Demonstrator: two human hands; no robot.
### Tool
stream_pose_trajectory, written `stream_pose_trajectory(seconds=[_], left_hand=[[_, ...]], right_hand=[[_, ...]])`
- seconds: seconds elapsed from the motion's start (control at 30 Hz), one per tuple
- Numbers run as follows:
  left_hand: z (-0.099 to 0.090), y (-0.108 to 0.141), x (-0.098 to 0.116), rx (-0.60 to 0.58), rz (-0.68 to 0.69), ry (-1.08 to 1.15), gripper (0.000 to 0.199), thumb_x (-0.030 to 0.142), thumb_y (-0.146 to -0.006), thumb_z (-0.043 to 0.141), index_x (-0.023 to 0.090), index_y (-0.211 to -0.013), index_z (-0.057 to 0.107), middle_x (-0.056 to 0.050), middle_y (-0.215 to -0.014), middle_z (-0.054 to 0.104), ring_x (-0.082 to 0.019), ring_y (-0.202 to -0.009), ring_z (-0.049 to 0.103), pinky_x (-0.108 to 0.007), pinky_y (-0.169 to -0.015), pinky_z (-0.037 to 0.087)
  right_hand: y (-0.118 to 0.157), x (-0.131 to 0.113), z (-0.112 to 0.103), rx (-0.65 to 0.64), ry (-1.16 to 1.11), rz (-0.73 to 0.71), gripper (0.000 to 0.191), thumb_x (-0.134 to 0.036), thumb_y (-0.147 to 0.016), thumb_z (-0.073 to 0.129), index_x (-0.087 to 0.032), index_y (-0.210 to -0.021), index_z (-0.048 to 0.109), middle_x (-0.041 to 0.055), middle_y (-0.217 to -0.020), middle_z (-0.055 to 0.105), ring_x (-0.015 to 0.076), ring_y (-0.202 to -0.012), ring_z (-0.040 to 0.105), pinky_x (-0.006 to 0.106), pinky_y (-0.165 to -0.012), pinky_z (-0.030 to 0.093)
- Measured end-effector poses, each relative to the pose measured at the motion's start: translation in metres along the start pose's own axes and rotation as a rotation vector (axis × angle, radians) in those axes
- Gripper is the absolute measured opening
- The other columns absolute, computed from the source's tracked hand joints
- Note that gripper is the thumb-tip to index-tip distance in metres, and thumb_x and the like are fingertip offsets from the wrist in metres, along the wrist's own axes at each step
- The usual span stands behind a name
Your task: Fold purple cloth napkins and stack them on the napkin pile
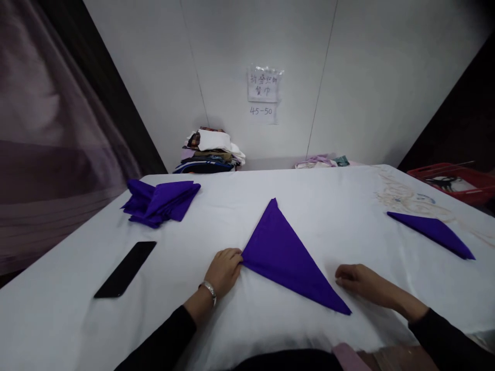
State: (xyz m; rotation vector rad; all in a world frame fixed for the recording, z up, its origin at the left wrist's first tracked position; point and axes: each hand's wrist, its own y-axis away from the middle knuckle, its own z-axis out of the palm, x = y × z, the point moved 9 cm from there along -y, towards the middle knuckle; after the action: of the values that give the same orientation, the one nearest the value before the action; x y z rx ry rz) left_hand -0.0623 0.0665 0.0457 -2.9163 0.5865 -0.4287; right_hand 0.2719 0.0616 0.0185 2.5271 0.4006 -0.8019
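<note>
A purple cloth napkin (288, 257), folded into a triangle, lies flat on the white-covered table in front of me. My left hand (224, 270), with a silver bracelet at the wrist, pinches the napkin's left corner between thumb and fingers. To the right of the napkin, my right hand (358, 281) hovers low over the cloth with its fingers loosely curled and a gap at the thumb. It looks apart from the napkin and nothing shows in it.
Crumpled purple napkins (162, 202) are piled at back left, above a black phone-like slab (126, 269). A folded purple napkin (431, 233) lies at right on the white tablecloth (216, 216). Stacked clothes (211, 150), a red basket (458, 183) and a wall sign (264, 95) stand beyond.
</note>
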Motion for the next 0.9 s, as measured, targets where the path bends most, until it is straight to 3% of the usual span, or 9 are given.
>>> stream_pose_trajectory(seconds=[0.1,0.2,0.4,0.5,0.63,0.77,0.9], left_hand=[[0.0,0.004,-0.016,0.033,-0.132,0.057,0.032,0.008,-0.074,0.046,0.022,-0.1,0.059,-0.005,-0.112,0.06,-0.02,-0.103,0.053,-0.036,-0.089,0.04],[0.002,0.004,-0.019,0.061,-0.257,0.161,0.044,0.008,-0.068,0.049,0.02,-0.11,0.055,-0.005,-0.108,0.061,-0.02,-0.1,0.055,-0.035,-0.088,0.041],[0.007,0.004,-0.022,0.056,-0.486,0.307,0.034,0.039,-0.082,0.049,0.018,-0.108,0.056,-0.006,-0.102,0.062,-0.019,-0.089,0.059,-0.031,-0.074,0.044],[0.01,0.003,-0.022,0.027,-0.512,0.29,0.022,0.036,-0.082,0.048,0.02,-0.092,0.06,-0.003,-0.089,0.064,-0.017,-0.082,0.059,-0.029,-0.068,0.041],[0.013,0.006,-0.026,0.066,-0.542,0.312,0.014,0.032,-0.081,0.05,0.021,-0.082,0.059,0.001,-0.076,0.062,-0.015,-0.071,0.056,-0.026,-0.062,0.038],[0.013,0.01,-0.028,0.149,-0.504,0.349,0.019,0.037,-0.083,0.048,0.021,-0.077,0.056,0.002,-0.074,0.059,-0.014,-0.069,0.055,-0.026,-0.061,0.037],[0.011,0.011,-0.027,0.196,-0.442,0.359,0.021,0.037,-0.084,0.046,0.021,-0.071,0.052,0.001,-0.074,0.056,-0.014,-0.068,0.054,-0.027,-0.061,0.039]], right_hand=[[-0.011,-0.011,-0.014,0.107,0.024,-0.009,0.029,-0.044,-0.081,0.045,-0.024,-0.089,0.064,0.0043,-0.083,0.068,0.0212,-0.074,0.061,0.031,-0.065,0.045],[-0.032,-0.019,-0.02,0.159,0.003,-0.03,0.036,-0.047,-0.082,0.045,-0.02,-0.1,0.062,0.0076,-0.092,0.068,0.0217,-0.079,0.062,0.032,-0.071,0.047],[-0.091,-0.032,-0.019,0.203,-0.083,-0.089,0.037,-0.041,-0.082,0.048,-0.017,-0.106,0.061,0.0087,-0.092,0.068,0.0197,-0.071,0.064,0.033,-0.068,0.05],[-0.13,-0.04,-0.028,0.253,-0.107,-0.125,0.035,-0.035,-0.081,0.048,-0.015,-0.106,0.062,0.0094,-0.092,0.069,0.0199,-0.073,0.064,0.034,-0.07,0.051],[-0.184,-0.058,-0.046,0.312,-0.086,-0.168,0.037,-0.028,-0.082,0.047,-0.015,-0.114,0.059,0.0117,-0.106,0.066,0.0214,-0.088,0.064,0.036,-0.078,0.051],[-0.23,-0.083,-0.062,0.329,-0.032,-0.241,0.046,-0.02,-0.08,0.049,-0.019,-0.126,0.052,0.0104,-0.122,0.058,0.022,-0.105,0.057,0.037,-0.088,0.047],[-0.268,-0.1,-0.068,0.304,0.063,-0.287,0.05,-0.013,-0.074,0.054,-0.02,-0.124,0.054,0.0081,-0.128,0.055,0.0228,-0.117,0.049,0.038,-0.097,0.04]])
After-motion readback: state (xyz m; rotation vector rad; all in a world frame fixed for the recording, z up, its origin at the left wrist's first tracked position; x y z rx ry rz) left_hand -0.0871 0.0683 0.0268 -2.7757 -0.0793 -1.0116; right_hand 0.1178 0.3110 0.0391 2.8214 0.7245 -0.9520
